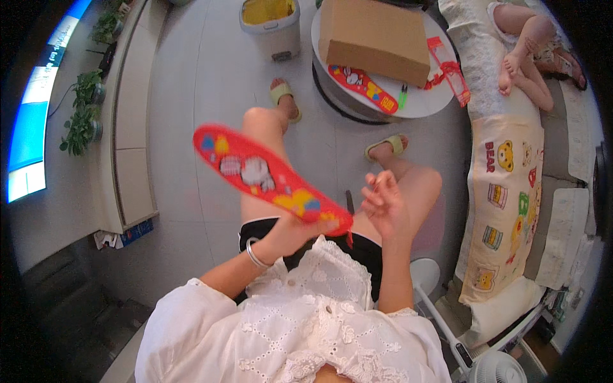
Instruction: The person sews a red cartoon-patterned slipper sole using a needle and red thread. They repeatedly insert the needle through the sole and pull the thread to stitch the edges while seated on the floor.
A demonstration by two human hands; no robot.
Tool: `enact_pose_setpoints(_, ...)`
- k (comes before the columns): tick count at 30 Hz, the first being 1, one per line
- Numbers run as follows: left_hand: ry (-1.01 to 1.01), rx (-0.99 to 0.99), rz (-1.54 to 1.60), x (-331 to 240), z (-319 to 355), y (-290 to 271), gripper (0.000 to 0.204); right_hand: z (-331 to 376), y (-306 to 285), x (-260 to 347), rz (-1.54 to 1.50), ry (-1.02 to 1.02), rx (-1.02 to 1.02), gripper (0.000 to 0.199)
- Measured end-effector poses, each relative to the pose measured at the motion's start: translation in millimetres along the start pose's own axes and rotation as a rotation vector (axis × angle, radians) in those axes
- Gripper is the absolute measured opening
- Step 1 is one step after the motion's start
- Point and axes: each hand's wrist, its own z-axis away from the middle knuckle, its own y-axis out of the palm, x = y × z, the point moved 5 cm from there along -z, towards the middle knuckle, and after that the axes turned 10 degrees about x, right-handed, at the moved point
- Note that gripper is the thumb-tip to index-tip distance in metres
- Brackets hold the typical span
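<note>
Fingers of the left hand (pixel 290 231) form a closed grip on the heel end of a red embroidered insole (pixel 268 175), which slants up and away to the person's left above the knees, its patterned face upward; held by one end like this, the whole decorated side lies open to view and the far end hangs free. The right hand (pixel 383 203) sits just beside that heel end, its grip loosely curled with the fingertips pinched together; whether a needle or thread lies between them is too small to tell. A thin red strand dangles from the heel end, between the two hands. Farther out, a second red insole (pixel 363 84) of the same kind lies flat near the front edge of the round white surface (pixel 424 102), just beside a brown cardboard box (pixel 373 38), with a green pen (pixel 403 96) and a red strap (pixel 450 70) toward the right edge. Counted: two insoles, one box, one pen, two pale green slippers (pixel 284 96) on the person's feet on the floor.
</note>
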Motion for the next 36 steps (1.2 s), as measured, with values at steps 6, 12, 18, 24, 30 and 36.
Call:
enact_pose_setpoints(6, -0.004, -0.161, 0.371, 5, -5, -11, 0.033, 12, -22, 3, -0.205, -0.088, -0.037, 0.007)
enact_pose_setpoints(12, -0.037, -0.175, 0.365, 13, -6, -10, 0.032, 23, -64, 24, -0.194, -0.193, -0.16, 0.006)
enact_pose_setpoints(18, -0.028, -0.19, 0.438, 7, -4, -9, 0.034, 54, -99, 63, -0.336, -0.361, -0.385, 0.007)
enact_pose_setpoints(24, -0.033, -0.193, 0.466, 1, -4, -8, 0.037, 50, -78, 64, -0.182, -0.347, -0.297, 0.013)
enact_pose_setpoints(30, -0.009, -0.207, 0.417, 7, -3, -11, 0.032, 47, -46, 65, 0.191, -0.327, -0.307, 0.006)
enact_pose_setpoints(36, 0.23, 0.139, -0.07, -12, -5, -4, 0.025, 49, 21, 56, 1.159, -0.225, -0.182, 0.005)
